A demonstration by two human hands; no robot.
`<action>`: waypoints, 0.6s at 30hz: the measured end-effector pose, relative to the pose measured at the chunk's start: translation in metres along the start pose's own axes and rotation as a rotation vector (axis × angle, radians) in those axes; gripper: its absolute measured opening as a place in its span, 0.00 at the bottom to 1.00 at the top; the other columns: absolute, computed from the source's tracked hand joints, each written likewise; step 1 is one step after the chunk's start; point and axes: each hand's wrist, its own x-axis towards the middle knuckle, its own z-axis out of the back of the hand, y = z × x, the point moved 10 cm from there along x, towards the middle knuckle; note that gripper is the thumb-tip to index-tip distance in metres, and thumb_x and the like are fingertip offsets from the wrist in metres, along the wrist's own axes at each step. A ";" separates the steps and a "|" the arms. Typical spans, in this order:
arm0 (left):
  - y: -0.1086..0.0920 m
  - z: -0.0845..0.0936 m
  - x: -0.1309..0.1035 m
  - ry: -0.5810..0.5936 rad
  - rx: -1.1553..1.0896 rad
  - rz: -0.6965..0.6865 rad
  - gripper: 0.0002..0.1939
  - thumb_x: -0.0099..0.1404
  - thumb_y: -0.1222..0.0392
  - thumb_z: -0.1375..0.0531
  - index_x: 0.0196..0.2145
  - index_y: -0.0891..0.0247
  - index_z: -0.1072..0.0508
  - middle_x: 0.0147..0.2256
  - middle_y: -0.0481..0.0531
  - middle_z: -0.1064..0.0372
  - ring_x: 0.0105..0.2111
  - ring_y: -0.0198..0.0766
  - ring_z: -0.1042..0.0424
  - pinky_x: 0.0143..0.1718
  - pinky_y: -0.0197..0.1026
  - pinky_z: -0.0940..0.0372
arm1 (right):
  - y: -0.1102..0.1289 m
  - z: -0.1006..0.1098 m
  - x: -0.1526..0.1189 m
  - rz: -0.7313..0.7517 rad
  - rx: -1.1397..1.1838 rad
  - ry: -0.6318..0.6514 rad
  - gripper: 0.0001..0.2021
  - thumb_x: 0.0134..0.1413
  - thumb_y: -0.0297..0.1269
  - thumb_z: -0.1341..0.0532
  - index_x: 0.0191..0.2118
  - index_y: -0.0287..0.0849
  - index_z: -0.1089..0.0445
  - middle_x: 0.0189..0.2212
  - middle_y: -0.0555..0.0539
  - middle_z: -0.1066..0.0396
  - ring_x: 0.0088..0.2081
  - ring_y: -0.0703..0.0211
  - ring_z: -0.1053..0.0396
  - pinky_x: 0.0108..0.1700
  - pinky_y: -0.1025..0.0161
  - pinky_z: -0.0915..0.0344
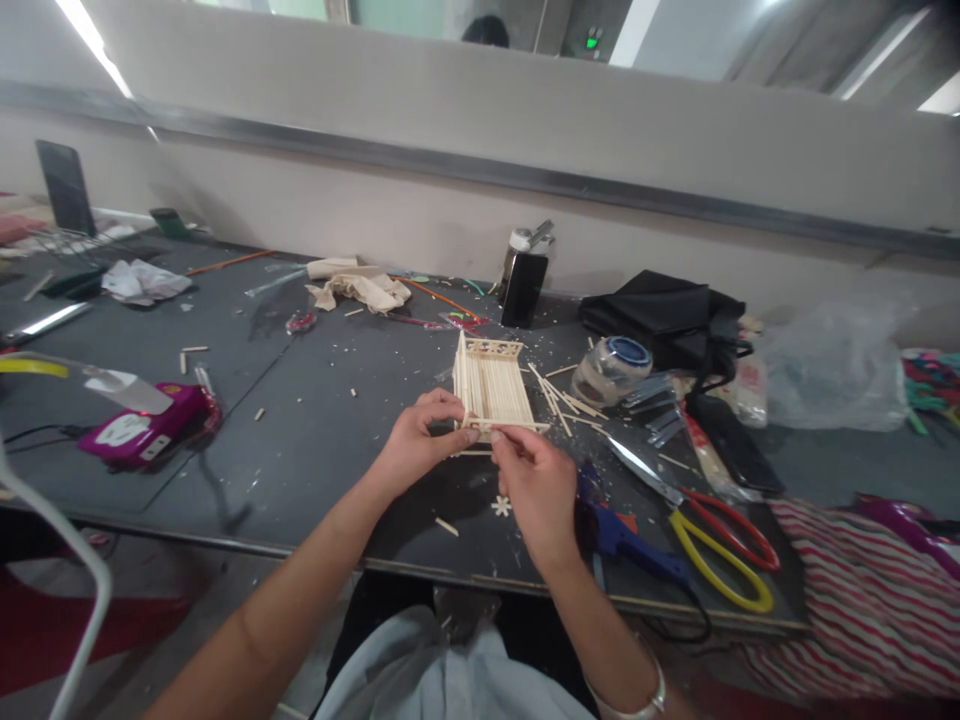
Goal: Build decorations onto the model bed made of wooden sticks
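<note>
A small model of pale wooden sticks (499,385) stands on the dark table, with a slatted floor and low railings. My left hand (425,437) grips its near left corner between thumb and fingers. At the near railing, my right hand (531,478) pinches the edge, its fingertips close to the left thumb. Whether a separate small piece is between the right fingertips cannot be made out. Just left of my right hand a small star-shaped wooden piece (501,506) lies on the table. Loose sticks (559,398) are scattered right of the model.
Right of my hands lie a blue glue gun (630,540) and large scissors (694,510) with red and yellow handles. Behind are a glass jar (611,372), an upright phone (524,289), a black bag (664,312) and crumpled cloth (360,287). A purple device (150,430) sits at left.
</note>
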 end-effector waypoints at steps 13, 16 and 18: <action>0.001 0.002 -0.003 -0.003 -0.048 0.005 0.05 0.56 0.61 0.35 0.33 0.60 0.22 0.35 0.51 0.34 0.39 0.39 0.34 0.43 0.43 0.41 | -0.011 -0.002 -0.002 -0.012 0.030 -0.026 0.11 0.52 0.41 0.40 0.35 0.40 0.24 0.23 0.50 0.27 0.18 0.66 0.38 0.21 0.69 0.41; 0.000 0.001 -0.003 -0.010 -0.039 -0.001 0.04 0.56 0.61 0.35 0.32 0.60 0.23 0.35 0.51 0.34 0.39 0.39 0.34 0.44 0.43 0.41 | -0.011 -0.001 -0.003 -0.001 0.026 -0.035 0.11 0.52 0.41 0.39 0.35 0.40 0.24 0.23 0.49 0.26 0.19 0.66 0.37 0.21 0.69 0.41; -0.001 0.001 -0.003 -0.011 -0.031 -0.003 0.04 0.56 0.60 0.35 0.32 0.61 0.23 0.35 0.51 0.34 0.39 0.39 0.34 0.43 0.43 0.41 | -0.011 -0.001 -0.003 0.000 0.028 -0.038 0.11 0.52 0.41 0.39 0.36 0.40 0.24 0.24 0.49 0.26 0.19 0.66 0.37 0.21 0.69 0.41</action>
